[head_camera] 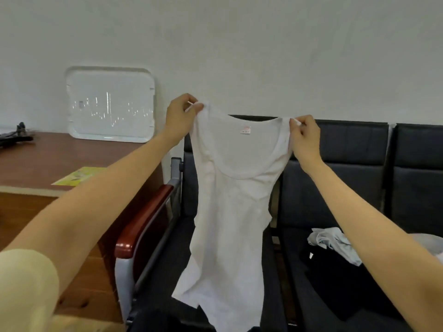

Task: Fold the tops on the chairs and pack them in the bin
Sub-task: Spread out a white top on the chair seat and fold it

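Note:
A white sleeveless top (230, 212) hangs spread out in front of the dark chairs (347, 149), its hem reaching the left seat. My left hand (178, 116) pinches its left shoulder strap, and my right hand (305, 137) pinches the right strap at about the same height. A small pink label shows inside the neckline. On the seat to the right lie a crumpled pale blue top (333, 243) and a black garment (345, 283). The bin itself is not in view.
A clear plastic lid (110, 104) leans against the white wall on a brown wooden desk (60, 159), which also holds a yellow leaflet (79, 176) and black cables (14, 137). A red-brown armrest (141, 219) separates desk and chairs.

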